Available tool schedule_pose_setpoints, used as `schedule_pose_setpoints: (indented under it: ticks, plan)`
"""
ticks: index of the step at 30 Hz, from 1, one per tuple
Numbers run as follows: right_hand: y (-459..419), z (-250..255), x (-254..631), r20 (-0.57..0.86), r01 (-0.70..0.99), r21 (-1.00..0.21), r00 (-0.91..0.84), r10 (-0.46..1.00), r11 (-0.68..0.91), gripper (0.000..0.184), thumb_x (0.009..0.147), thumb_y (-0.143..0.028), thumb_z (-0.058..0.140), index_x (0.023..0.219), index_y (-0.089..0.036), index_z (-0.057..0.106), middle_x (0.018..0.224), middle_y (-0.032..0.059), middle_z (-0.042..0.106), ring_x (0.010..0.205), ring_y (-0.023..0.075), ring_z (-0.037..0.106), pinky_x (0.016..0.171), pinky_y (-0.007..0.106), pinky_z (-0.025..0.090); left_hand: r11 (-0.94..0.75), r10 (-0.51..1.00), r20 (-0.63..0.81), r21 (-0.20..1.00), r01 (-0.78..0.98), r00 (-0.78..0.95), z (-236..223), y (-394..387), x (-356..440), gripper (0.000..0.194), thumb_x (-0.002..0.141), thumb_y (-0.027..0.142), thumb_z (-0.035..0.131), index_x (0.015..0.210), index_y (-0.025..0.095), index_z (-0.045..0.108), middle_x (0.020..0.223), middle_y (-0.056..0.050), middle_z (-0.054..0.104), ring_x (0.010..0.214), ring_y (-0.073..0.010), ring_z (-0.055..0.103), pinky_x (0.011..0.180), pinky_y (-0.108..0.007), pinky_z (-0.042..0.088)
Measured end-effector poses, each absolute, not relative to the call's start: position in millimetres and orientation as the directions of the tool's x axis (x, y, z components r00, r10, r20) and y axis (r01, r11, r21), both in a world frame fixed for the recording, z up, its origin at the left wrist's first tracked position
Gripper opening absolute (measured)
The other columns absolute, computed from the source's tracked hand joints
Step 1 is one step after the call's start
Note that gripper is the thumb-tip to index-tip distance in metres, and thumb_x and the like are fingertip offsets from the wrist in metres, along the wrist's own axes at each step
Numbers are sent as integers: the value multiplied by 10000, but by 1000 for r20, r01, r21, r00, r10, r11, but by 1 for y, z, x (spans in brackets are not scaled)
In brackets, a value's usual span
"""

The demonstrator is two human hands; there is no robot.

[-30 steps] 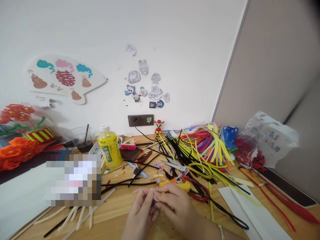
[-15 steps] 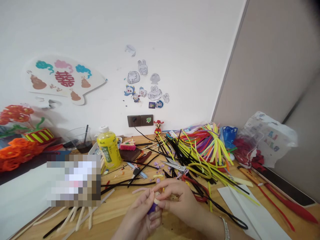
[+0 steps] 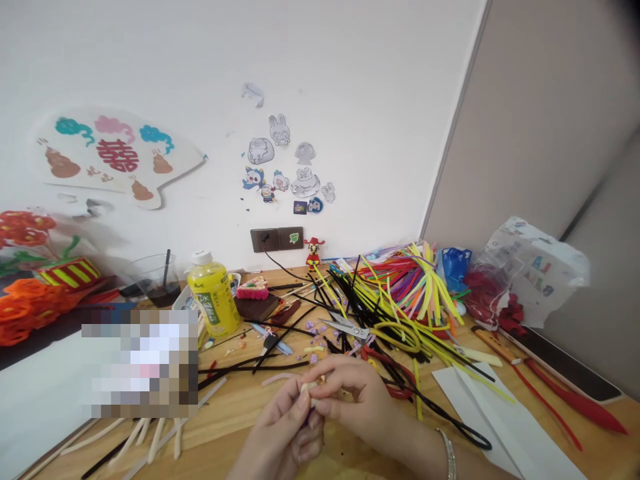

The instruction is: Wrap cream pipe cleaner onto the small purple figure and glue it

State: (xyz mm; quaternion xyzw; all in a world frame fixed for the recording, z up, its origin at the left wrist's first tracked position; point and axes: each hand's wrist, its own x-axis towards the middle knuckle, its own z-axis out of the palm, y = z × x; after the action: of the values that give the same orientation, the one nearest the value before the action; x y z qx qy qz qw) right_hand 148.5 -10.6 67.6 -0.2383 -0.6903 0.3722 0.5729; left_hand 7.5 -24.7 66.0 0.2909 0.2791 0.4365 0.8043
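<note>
Left hand [image 3: 285, 423]: fingers curled snugly around the purple part of a small cream-and-purple piece [image 3: 311, 389], probably to steady it.
Right hand [image 3: 357, 400]: thumb and fingertips drawn in on the cream end, apparently for fine control.
Small piece: between both hands' fingertips, mostly hidden.
Scissors [image 3: 356, 331]: beyond the right hand, untouched, presumably within easy reach.

L fingers [image 3: 287, 395] & R fingers [image 3: 336, 373] pinch sm. cream/purple pc. [image 3: 309, 387]; scissors [image 3: 356, 329] beyond, on tbl. [image 3: 210, 443]
</note>
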Motion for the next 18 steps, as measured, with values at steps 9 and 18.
schedule_pose_setpoints:
  ticks: [9, 18]
  plan:
    - [-9, 57, 144, 482, -247, -867, -191, 855, 433, 17, 725, -214, 711, 737, -206, 702, 873, 41, 641, 845, 156, 611, 759, 284, 488, 476, 863, -248, 692, -542, 441, 65, -25, 7, 333, 614, 397, 766, 732, 171, 551, 544, 71, 463, 426, -10, 324, 435, -151, 198]
    - [-5, 54, 142, 336, -208, -924, -47, 941, 320, 135, 687, -297, 728, 776, -197, 702, 874, 37, 636, 622, 114, 533, 552, 228, 449, -174, 984, 176, 974, -148, 1, 45, -21, 12, 344, 624, 317, 749, 944, 241, 648, 963, -62, 659, 895, -220, 579, 805, -290, 436]
